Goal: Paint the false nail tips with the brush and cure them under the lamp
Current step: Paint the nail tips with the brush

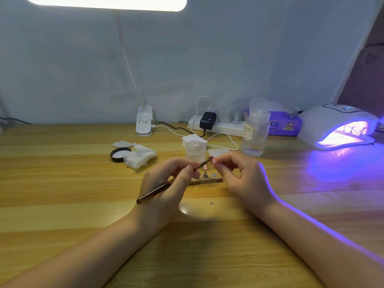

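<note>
Wooden desk (62, 204) fills the lower frame. Left of centre lie a black lid (118, 154) and crumpled wipes (139, 156). At centre your left hand (166, 189) grips the brush (154, 192), bristles meeting the nail tip (214, 161) pinched by your right hand (241, 179). Far right, the curing lamp (340, 125) glows violet.

The brush (166, 185) is a slim dark-handled tool, tilted with its butt at 8 o'clock and its bristle end at 2 o'clock, meeting a small pink nail tip (214, 161). The curing lamp (336, 123), a white dome, stands at 2 o'clock and glows violet; further tips on stands are inside.
</note>
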Demonstrator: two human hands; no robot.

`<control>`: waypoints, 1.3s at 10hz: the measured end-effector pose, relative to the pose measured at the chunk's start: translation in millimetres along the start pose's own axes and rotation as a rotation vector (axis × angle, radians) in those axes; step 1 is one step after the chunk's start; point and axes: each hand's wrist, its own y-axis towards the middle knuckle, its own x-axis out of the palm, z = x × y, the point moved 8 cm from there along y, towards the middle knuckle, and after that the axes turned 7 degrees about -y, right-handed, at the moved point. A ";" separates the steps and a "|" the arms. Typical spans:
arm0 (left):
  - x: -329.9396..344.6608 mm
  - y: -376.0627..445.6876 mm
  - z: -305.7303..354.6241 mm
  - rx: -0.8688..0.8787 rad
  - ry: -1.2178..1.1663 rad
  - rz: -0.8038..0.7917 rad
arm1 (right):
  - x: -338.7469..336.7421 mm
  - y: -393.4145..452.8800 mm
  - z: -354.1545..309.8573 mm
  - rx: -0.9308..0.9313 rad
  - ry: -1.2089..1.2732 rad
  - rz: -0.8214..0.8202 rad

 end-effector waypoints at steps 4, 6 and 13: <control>-4.4 0.7 18.0 0.047 -0.081 0.100 | 3.9 -0.5 8.2 0.075 0.121 -0.041; -10.1 1.1 13.0 0.025 -0.056 0.153 | 8.3 -0.2 13.6 0.100 0.178 -0.072; -3.2 0.2 16.4 0.000 -0.092 0.093 | 9.5 -1.2 18.2 0.176 0.277 -0.093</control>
